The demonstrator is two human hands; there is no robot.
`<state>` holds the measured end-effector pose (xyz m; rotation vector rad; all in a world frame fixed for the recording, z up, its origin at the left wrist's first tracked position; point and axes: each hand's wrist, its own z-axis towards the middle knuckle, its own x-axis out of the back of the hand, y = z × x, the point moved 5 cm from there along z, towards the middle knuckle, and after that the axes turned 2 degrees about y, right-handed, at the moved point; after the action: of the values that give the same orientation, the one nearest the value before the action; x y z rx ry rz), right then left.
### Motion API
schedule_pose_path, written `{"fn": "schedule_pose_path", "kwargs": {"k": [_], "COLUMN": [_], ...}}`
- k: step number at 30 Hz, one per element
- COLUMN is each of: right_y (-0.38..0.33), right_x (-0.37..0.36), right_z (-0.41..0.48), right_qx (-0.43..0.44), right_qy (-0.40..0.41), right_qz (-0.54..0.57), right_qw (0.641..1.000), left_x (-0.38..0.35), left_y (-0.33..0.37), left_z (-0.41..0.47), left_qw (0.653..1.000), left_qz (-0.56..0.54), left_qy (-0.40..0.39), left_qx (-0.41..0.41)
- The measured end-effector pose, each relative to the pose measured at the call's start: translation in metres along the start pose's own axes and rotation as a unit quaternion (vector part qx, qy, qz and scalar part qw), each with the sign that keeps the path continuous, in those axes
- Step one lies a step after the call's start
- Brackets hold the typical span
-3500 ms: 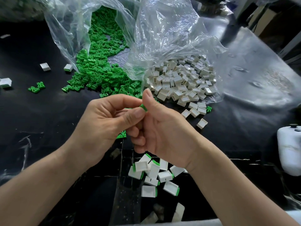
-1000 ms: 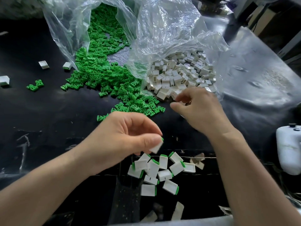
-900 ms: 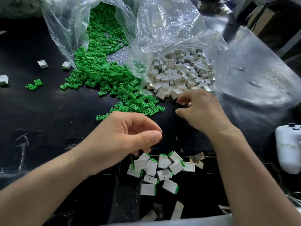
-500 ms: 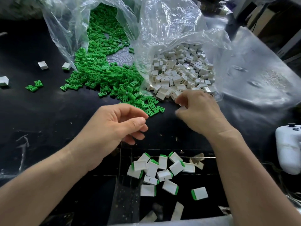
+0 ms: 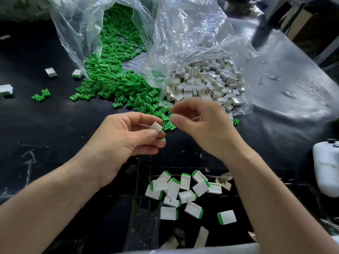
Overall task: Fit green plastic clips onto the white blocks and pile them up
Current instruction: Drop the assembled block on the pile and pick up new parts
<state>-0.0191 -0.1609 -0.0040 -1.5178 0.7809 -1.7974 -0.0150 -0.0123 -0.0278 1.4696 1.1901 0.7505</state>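
Observation:
My left hand (image 5: 126, 138) pinches one bare white block (image 5: 156, 127) between thumb and fingertips, just in front of the spilled green clips (image 5: 117, 79). My right hand (image 5: 203, 125) hovers right beside it. Its thumb and forefinger are apart with nothing visible between them, and its other fingers are loosely curled. Loose white blocks (image 5: 207, 83) lie heaped in the mouth of a clear plastic bag (image 5: 192, 37) behind my right hand. Near me, between my forearms, lies a pile of white blocks fitted with green clips (image 5: 183, 193).
Stray white blocks (image 5: 51, 72) and a pair of green clips (image 5: 41, 96) lie at the left on the black table (image 5: 45, 125). A white plastic container (image 5: 326, 167) stands at the right edge. One clipped block (image 5: 226, 217) lies apart from the pile.
My left hand dropped a clipped block onto the near pile and rose. My right hand picked at the white blocks and drew back, and a bare white block now sits in my left fingers.

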Motion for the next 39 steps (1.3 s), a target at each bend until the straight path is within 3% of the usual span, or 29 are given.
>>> {"fn": "schedule_pose_path", "kwargs": {"k": [2,6,12,15,18,23,39], "right_y": [0.008,0.023,0.030,0.029,0.017,-0.006,-0.010], "right_x": [0.005,-0.004,-0.007,-0.004,-0.002,-0.003,-0.011], "right_z": [0.003,0.008,0.009,0.009,0.005,-0.006,-0.008], "right_qx": [-0.017,-0.033,-0.044,-0.047,-0.076,-0.085,-0.066], "right_qy": [0.050,0.018,0.003,0.012,0.013,-0.032,-0.045], "right_qz": [-0.098,-0.230,-0.244,-0.173,0.034,0.302,0.267], "right_qw": [0.994,0.972,0.969,0.984,0.996,0.949,0.960], "left_x": [-0.001,-0.002,-0.001,0.000,0.000,-0.001,0.002], "left_y": [0.000,0.000,0.000,0.001,0.002,0.003,0.006], "left_z": [0.000,-0.001,-0.001,-0.001,-0.001,-0.001,-0.001], "left_qw": [1.000,1.000,1.000,1.000,1.000,1.000,0.997], "left_qz": [0.001,0.002,0.003,-0.002,-0.005,0.000,0.029], "left_qy": [-0.006,-0.018,-0.021,-0.010,-0.008,-0.003,0.016], "left_qx": [-0.002,-0.005,-0.008,-0.014,-0.017,-0.024,-0.066]}}
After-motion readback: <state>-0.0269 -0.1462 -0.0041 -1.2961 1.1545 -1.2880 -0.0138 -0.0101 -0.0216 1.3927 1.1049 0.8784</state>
